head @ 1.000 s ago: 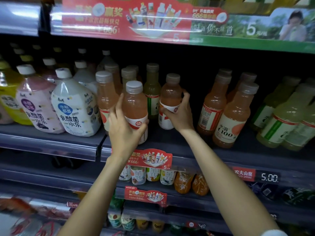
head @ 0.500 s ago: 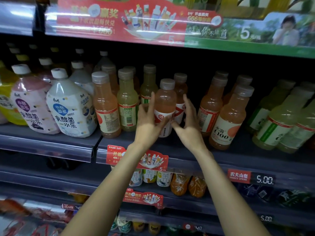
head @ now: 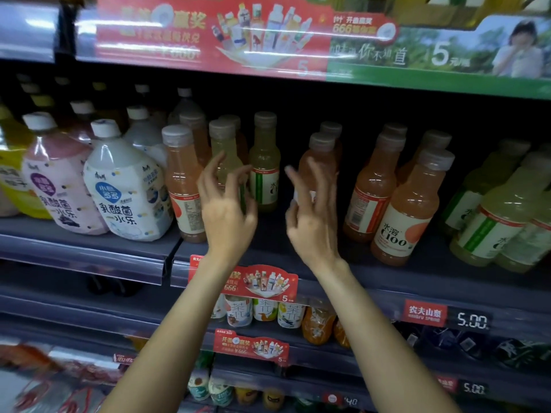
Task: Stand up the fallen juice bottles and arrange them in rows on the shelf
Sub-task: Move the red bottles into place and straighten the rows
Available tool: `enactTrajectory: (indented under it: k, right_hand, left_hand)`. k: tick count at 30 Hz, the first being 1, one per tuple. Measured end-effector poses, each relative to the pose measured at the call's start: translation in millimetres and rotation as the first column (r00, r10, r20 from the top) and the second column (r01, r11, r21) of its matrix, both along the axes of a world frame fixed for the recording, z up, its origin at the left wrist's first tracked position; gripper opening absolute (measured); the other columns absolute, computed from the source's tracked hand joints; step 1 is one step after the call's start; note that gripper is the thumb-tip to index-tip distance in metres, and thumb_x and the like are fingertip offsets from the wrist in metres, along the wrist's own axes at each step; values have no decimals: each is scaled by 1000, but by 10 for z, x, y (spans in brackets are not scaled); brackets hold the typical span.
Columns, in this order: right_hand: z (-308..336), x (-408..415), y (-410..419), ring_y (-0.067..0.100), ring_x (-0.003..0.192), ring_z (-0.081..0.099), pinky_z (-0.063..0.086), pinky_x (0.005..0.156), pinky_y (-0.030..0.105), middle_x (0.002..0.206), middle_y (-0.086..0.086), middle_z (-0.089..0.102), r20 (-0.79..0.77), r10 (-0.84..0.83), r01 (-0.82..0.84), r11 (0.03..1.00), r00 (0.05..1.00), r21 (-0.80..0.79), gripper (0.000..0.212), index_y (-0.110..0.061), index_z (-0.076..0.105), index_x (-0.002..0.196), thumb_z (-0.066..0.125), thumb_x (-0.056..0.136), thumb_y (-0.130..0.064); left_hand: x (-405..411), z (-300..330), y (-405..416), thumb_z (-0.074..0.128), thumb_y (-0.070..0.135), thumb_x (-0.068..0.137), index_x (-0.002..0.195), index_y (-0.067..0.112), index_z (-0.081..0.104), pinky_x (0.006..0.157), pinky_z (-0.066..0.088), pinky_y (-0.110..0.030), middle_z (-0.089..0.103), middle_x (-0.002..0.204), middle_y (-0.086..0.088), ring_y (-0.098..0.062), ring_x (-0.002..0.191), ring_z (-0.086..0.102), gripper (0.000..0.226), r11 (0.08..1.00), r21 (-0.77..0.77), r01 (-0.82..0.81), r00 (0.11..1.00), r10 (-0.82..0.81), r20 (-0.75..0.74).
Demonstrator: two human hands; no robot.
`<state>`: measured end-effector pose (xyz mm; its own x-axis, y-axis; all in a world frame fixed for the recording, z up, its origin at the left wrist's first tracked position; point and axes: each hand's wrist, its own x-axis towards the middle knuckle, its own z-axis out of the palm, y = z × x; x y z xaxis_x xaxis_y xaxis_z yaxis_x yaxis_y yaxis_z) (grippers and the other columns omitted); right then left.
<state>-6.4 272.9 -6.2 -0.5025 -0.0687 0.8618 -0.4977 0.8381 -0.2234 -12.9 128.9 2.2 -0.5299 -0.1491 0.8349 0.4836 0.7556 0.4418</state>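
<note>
Orange juice bottles and yellow-green ones stand upright on the dark shelf. My left hand hovers with loosely spread fingers in front of a yellow-green bottle and holds nothing. My right hand is spread in front of an orange bottle standing deeper in; whether it touches the bottle I cannot tell. To the right stand two more rows of orange bottles, the front one leaning slightly. Pale green bottles lean at the far right.
Big white and pink drink bottles fill the shelf's left section. A red promo tag and a 5.00 price tag hang on the shelf edge. The upper shelf's banner overhangs. Lower shelves hold small bottles.
My left hand let go of the orange bottle it gripped. That bottle now stands further back in its row, and both hands have opened and drawn back from it.
</note>
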Motion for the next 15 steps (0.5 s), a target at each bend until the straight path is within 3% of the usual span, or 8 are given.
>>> enactTrajectory:
  k: [3,6,8,10,12,13,15]
  right_hand:
    - [186,-97,-212,30,131,38,39,106,35,142,15,34,82,184,-183,983,980,-22,50,-10,51,128,56,80,2]
    - [374,-381,-393,35,129,38,36,106,44,140,23,35,253,112,-75,986,961,-151,56,-4,41,136,58,83,-4]
    - [426,-643,-442,40,127,39,34,105,48,139,28,36,329,2,37,993,944,-112,59,3,35,137,57,83,-9]
    - [461,-800,-473,41,117,47,41,96,48,130,28,43,370,-3,45,994,929,-103,55,6,35,133,55,84,-8]
    - [494,-815,-489,29,103,53,43,83,36,120,23,50,389,94,-34,987,916,-159,47,3,37,131,54,88,-6]
    - [502,-809,-491,22,97,51,38,77,29,117,20,51,399,120,-57,984,909,-166,44,1,38,130,53,90,-6]
    - [500,-765,-490,24,97,52,33,73,24,115,19,52,388,130,-56,979,912,-196,43,-1,39,127,57,89,-6]
  left_hand:
    - [-66,63,-47,57,4,78,125,6,53,110,23,-24,28,148,-27,-39,138,28,47,997,-73,27,999,-25,25]
    - [-136,112,-31,61,5,82,130,1,42,112,25,-30,24,149,-30,-39,140,25,52,996,-40,75,994,-72,78]
    - [-174,149,-21,62,2,82,127,-3,38,112,24,-25,27,145,-31,-39,140,26,52,996,38,83,993,-86,85]
    - [-214,189,-13,63,-1,80,123,-5,38,110,29,-27,35,136,-32,-42,132,35,51,990,111,90,990,-101,95]
    - [-246,218,-10,64,-5,77,125,-8,37,101,42,-40,44,125,-29,-40,118,47,55,989,123,77,989,-91,113]
    - [-262,228,-15,64,-6,77,130,-10,34,100,42,-40,45,124,-29,-39,116,48,60,989,130,67,989,-83,126]
    - [-265,256,-30,64,-5,79,139,-12,26,106,35,-34,41,133,-31,-40,124,44,72,988,147,49,985,-72,159]
